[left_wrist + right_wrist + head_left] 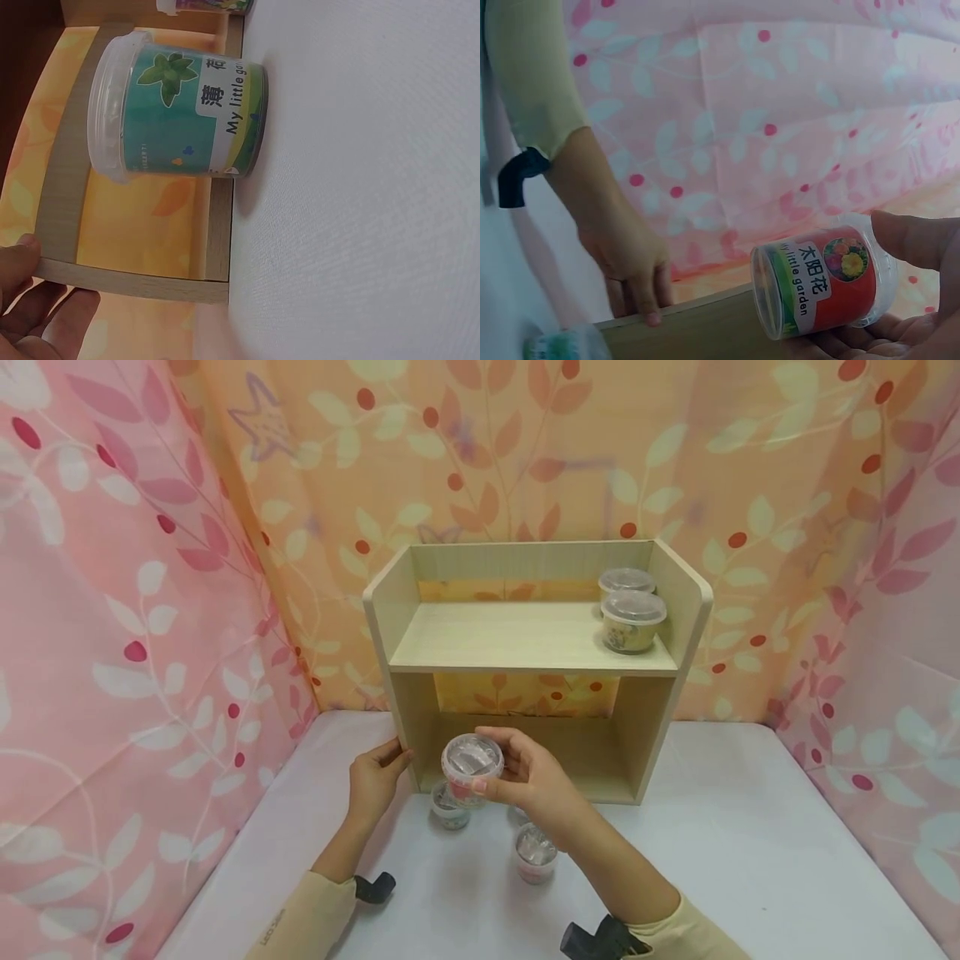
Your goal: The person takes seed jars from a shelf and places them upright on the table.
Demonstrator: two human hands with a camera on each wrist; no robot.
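My right hand [536, 777] holds a small lidded plant-kit cup [471, 764] in front of the shelf's lower opening. In the right wrist view the cup [817, 281] lies tilted between thumb and fingers, its red label showing flowers and "My little garden". My left hand [375, 781] pinches the front edge of the left side panel of the wooden shelf [532, 671], thumb on one side and fingers on the other. A green-labelled cup [180, 109] with a mint leaf stands close to that panel on the table.
Two lidded tubs, the front one [633, 622] overlapping the rear one [626, 580], stand at the right end of the upper shelf. Another cup [536, 853] is on the white table [750, 843] below my right hand, with one more partly hidden behind it. Patterned curtains [525, 452] surround the table.
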